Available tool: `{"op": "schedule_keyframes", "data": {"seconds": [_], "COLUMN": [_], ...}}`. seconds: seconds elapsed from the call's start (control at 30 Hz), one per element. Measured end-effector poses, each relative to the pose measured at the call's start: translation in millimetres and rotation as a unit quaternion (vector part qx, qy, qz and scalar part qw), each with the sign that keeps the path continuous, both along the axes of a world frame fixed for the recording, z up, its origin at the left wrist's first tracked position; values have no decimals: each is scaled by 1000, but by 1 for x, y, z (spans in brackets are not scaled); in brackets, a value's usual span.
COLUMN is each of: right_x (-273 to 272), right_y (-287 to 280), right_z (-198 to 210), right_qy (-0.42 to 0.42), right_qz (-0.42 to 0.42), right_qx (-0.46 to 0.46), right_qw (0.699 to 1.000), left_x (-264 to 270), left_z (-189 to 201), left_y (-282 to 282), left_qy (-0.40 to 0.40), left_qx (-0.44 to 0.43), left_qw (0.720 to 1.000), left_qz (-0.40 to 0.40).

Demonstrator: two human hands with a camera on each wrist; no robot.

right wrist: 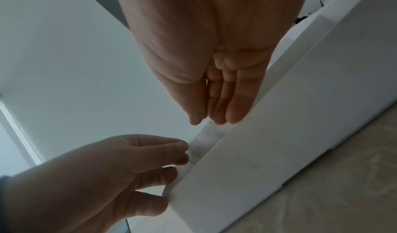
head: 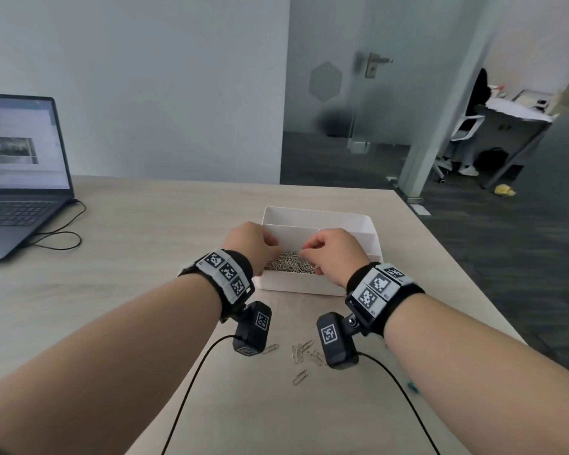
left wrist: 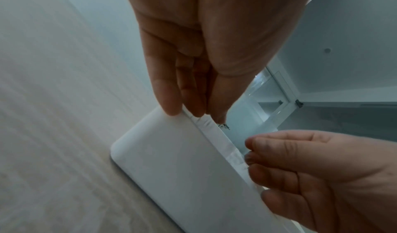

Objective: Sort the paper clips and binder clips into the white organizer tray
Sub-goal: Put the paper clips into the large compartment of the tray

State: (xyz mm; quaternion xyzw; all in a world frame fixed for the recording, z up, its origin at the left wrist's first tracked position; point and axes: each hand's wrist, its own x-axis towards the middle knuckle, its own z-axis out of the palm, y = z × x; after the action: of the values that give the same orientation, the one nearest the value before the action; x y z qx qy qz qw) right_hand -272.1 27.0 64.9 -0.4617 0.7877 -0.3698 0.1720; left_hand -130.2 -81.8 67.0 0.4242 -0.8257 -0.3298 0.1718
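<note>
Mid-sort: both my hands over the tray's near compartment holding the clip pile, left hand pinching a small metal bit, right hand curled, contents unclear; next, gather loose clips off the table.

Matt white plastic tray (smooth walls), shiny metal paper clips, pale wood-grain table.

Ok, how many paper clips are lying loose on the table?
7 paper clips, roughly: one beside the left wrist camera, five clustered by the right wrist camera, one alone nearer the table edge. Some may be hidden.
</note>
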Motion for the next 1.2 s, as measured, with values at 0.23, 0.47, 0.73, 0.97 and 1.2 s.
{"op": "schedule_keyframes", "data": {"seconds": [0.23, 0.47, 0.73, 0.97, 1.2], "right_x": [9, 24, 46, 46, 41], "right_y": [39, 89, 94, 87, 80], "right_z": [-4, -17, -21, -19, -26], "right_qy": [81, 133, 183, 186, 203], "right_qz": [88, 160, 192, 221, 213], "right_qx": [48, 254, 257, 259, 235], "right_qw": [992, 944, 929, 922, 926], "left_x": [31, 55, 51, 42, 33], "left_z": [-1, -11, -9, -12, -9], "left_y": [20, 65, 94, 116, 118], "left_qy": [-86, -304, -309, -333, -356], "left_qx": [1, -5, -30, -82, -85], "left_qw": [994, 937, 935, 920, 907], "left_qz": [-71, -171, -174, -190, -207]}}
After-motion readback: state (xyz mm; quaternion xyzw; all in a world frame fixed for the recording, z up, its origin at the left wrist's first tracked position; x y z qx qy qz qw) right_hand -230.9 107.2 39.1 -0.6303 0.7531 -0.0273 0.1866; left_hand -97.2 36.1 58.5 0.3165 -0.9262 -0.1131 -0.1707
